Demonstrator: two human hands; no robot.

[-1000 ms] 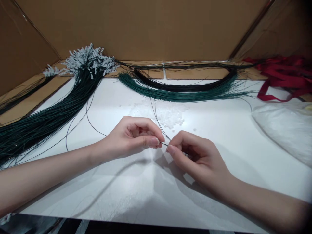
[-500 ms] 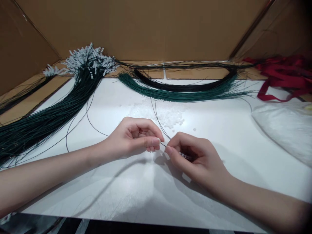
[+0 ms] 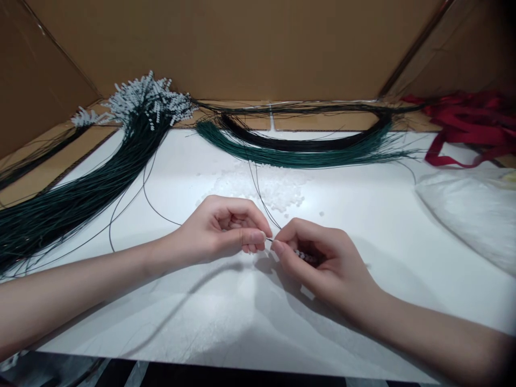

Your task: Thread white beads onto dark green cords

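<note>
A thin dark wire (image 3: pixel 270 239) runs between my two hands over the middle of the white board. My left hand (image 3: pixel 234 226) pinches it between thumb and forefinger. Just to the right, my right hand (image 3: pixel 318 258) pinches the same wire, its fingertips almost touching the left ones. Small white beads (image 3: pixel 305 257) show in a row inside the curled right fingers, partly hidden by them. Behind the hands, thin dark strands (image 3: pixel 258 188) rise from near the right fingertips toward the back. Loose white beads (image 3: pixel 278 193) lie scattered beyond my hands.
A thick bundle of dark green wires (image 3: pixel 100 183) with white beaded tips (image 3: pixel 149 102) lies at left. Cut green wires (image 3: pixel 298 156) and black wires (image 3: pixel 306 144) curve across the back. Red ribbon (image 3: pixel 467 123) and a clear plastic bag (image 3: pixel 475 209) are at right. Cardboard walls (image 3: pixel 242 48) enclose the board.
Both hands keep their pinch in nearly the same place. The gap between their fingertips looks slightly smaller, and a little more of the white beads shows in the right hand.
</note>
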